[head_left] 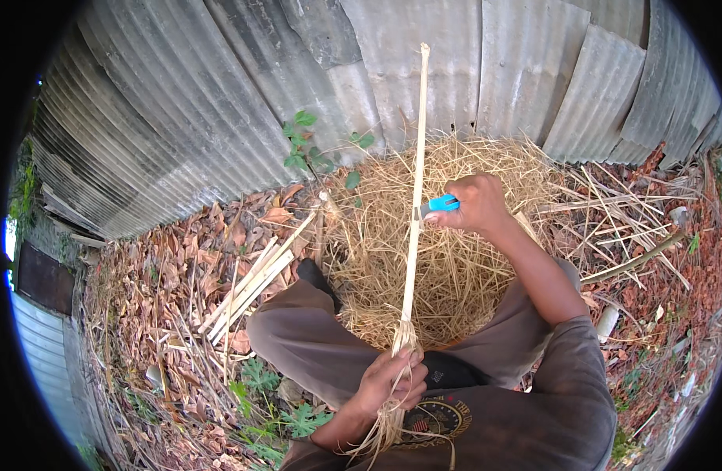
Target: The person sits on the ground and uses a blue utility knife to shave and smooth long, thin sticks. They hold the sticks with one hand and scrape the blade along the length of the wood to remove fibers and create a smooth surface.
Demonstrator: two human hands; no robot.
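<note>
A long pale strip of wood or bamboo (421, 133) stretches from my lap away toward the metal wall. Around its near end, my left hand (392, 381) is closed, with a bunch of thin curled shavings (388, 428) poking out from under the fingers. My right hand (479, 206) grips a blue utility knife (443, 204), its blade against the strip about midway along. Between my bent legs lies a heap of straw-coloured shavings (377, 259), partly beneath the strip.
Several split pale sticks (255, 282) lie on dry leaves to the left. More thin sticks (612, 216) are scattered at the right. Corrugated metal sheets (314, 86) form a wall ahead, with a small green plant (302, 149) at its foot.
</note>
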